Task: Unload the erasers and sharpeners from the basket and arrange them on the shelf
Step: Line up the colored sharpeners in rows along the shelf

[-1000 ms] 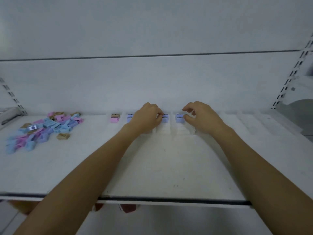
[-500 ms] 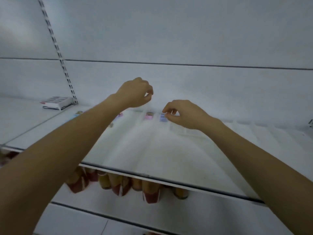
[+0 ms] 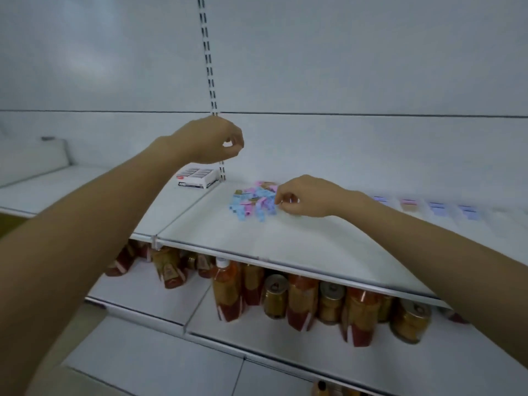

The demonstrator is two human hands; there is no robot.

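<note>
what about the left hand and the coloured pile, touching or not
Apart. Head view shows the left hand raised, bare wall between it and the coloured pile.

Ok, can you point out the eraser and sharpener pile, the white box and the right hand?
eraser and sharpener pile (image 3: 251, 202), head view, middle of the heap.
white box (image 3: 197, 174), head view, its top face.
right hand (image 3: 310, 197), head view, back of the hand.

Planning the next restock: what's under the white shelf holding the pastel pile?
On the lower white shelf stand amber plastic bottles with red labels and gold metal cans. The upper white shelf covers whatever stands behind them.
</note>
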